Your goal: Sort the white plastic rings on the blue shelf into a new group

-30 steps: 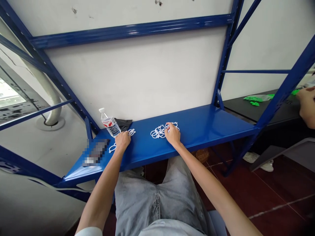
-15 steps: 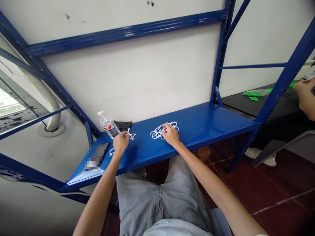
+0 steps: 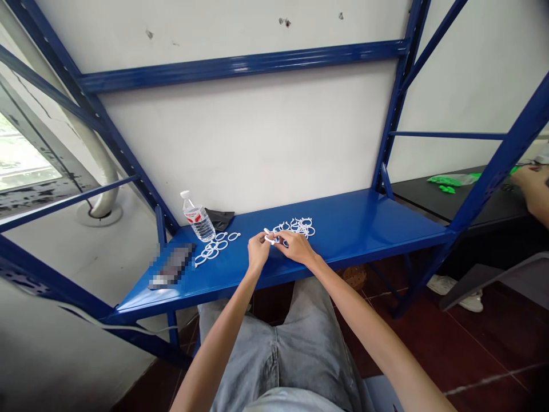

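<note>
My left hand [image 3: 259, 249] and my right hand [image 3: 294, 246] meet over the front middle of the blue shelf. Between their fingertips is a white plastic ring [image 3: 269, 237], and both hands pinch it. Just behind my right hand lies a heap of similar white rings [image 3: 305, 225], partly hidden by that hand. Off to the left, several more white rings [image 3: 212, 249] lie spread out near a bottle. Small knobs show on some of the rings.
A clear water bottle [image 3: 199, 218] stands at the shelf's [image 3: 355, 223] back left, beside a black pouch [image 3: 221, 219]. A blurred-out phone-like object [image 3: 174, 266] lies at the left end. Blue posts frame the shelf. At right, another person's hand [image 3: 534, 189] is over a black table.
My left hand has moved right from the left rings to meet my right hand. My right hand has drawn off the heap, and both now hold a ring. The view has shifted slightly.
</note>
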Demonstrator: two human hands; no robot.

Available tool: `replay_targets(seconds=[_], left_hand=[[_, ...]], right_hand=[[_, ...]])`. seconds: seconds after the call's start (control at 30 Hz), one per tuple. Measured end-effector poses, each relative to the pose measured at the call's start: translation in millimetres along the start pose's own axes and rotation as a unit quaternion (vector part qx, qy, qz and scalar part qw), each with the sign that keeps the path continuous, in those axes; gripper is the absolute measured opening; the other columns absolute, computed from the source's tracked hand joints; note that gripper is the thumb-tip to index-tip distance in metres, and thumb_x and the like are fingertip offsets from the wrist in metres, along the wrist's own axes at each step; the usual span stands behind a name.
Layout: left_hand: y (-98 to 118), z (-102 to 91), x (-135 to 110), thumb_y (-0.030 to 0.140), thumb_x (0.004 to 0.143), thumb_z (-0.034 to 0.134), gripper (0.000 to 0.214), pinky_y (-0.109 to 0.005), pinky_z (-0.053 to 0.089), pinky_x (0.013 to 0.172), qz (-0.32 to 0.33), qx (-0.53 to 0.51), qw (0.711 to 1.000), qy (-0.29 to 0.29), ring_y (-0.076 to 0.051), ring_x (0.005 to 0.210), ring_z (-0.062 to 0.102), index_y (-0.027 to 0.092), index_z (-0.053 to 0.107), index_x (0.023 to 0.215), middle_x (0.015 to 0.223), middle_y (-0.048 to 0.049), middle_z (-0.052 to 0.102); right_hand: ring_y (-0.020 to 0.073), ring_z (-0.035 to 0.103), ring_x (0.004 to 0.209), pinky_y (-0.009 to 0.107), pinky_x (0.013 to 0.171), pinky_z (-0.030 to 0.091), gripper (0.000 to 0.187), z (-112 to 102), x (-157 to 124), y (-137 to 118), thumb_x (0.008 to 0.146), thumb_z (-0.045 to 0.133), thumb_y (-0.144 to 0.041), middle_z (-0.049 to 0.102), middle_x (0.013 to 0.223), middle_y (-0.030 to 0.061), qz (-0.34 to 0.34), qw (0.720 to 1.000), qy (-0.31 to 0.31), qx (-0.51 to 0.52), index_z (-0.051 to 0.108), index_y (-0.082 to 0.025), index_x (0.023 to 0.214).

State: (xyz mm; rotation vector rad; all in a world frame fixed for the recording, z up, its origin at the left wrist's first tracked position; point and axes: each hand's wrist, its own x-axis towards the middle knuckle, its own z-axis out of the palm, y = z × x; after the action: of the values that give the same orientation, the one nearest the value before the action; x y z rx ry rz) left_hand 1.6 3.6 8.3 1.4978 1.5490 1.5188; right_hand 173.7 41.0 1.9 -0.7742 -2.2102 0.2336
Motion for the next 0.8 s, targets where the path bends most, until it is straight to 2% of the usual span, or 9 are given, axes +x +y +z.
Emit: replay_targets(seconds=[0.1,0.27,0.37,0.5,0.6,0.7,0.8], left_hand=[[-0.7,-5.4,-3.0,0.055,0.085,0.070,0.045,-0.027,0.045,0.061,-0.012,-0.027,0.999,-0.039,-0.019,0.069,0.064,0.013,0.081,0.101,0.079,-0.0080,0.076],[-3.3,-26.0,-6.6,0.059,0.079,0.079,0.049,-0.027,0.050,0.065,-0.024,-0.036,0.993,-0.108,-0.019,0.073,0.065,0.014,0.080,0.096,0.083,-0.0082,0.075],[-8.4,-33.1,-6.1,0.063,0.079,0.077,0.051,-0.028,0.053,0.067,-0.015,-0.043,0.994,-0.095,-0.021,0.079,0.068,0.015,0.080,0.095,0.087,-0.0097,0.076],[-13.5,-35.5,-5.1,0.068,0.084,0.068,0.054,-0.031,0.057,0.071,-0.002,-0.051,0.996,-0.076,-0.025,0.088,0.071,0.015,0.078,0.094,0.094,-0.0124,0.077],[-12.9,-34.3,-5.8,0.067,0.088,0.062,0.054,-0.031,0.056,0.066,-0.028,-0.056,0.995,-0.083,-0.022,0.074,0.070,0.016,0.075,0.099,0.084,-0.0092,0.074],[-9.3,-33.4,-5.7,0.057,0.093,0.057,0.045,-0.029,0.048,0.060,-0.013,0.024,0.997,-0.066,-0.018,0.058,0.061,0.016,0.075,0.103,0.070,-0.0040,0.067],[-3.1,-32.7,-3.3,0.041,0.089,0.063,0.029,-0.029,0.044,0.066,0.037,0.177,0.983,-0.014,-0.021,0.067,0.063,0.019,0.079,0.098,0.074,-0.0061,0.070]], right_hand=[[0.0188,0.069,0.092,0.026,0.079,0.045,0.019,2.0,0.9,0.4,0.106,0.058,-0.030,0.076,0.104,0.0042,0.002,1.000,-0.003,-0.017,0.072,-0.024,0.117],[0.0189,0.068,0.087,0.026,0.077,0.043,0.028,1.7,2.9,2.1,0.111,0.047,-0.034,0.076,0.099,0.0057,0.048,0.998,0.045,-0.010,0.072,-0.021,0.106],[0.0194,0.069,0.089,0.025,0.079,0.045,0.033,0.2,3.9,4.4,0.112,0.044,-0.034,0.077,0.099,0.0059,0.073,0.995,0.072,0.001,0.073,-0.021,0.106],[0.0206,0.072,0.100,0.026,0.086,0.049,0.032,1.6,4.8,7.8,0.112,0.047,-0.033,0.078,0.110,0.0074,0.067,0.996,0.060,0.000,0.077,-0.022,0.113],[0.0213,0.072,0.108,0.028,0.091,0.051,0.031,3.6,4.6,9.5,0.111,0.050,-0.035,0.078,0.117,0.0078,0.051,0.997,0.055,0.018,0.078,-0.023,0.119],[0.0218,0.073,0.108,0.030,0.092,0.053,0.032,3.4,3.9,9.0,0.111,0.052,-0.037,0.079,0.117,0.0077,0.055,0.997,0.052,0.033,0.079,-0.024,0.122],[0.0218,0.074,0.107,0.030,0.093,0.053,0.029,1.8,3.4,7.2,0.109,0.056,-0.036,0.080,0.117,0.0069,0.052,0.997,0.044,0.043,0.080,-0.025,0.120]])
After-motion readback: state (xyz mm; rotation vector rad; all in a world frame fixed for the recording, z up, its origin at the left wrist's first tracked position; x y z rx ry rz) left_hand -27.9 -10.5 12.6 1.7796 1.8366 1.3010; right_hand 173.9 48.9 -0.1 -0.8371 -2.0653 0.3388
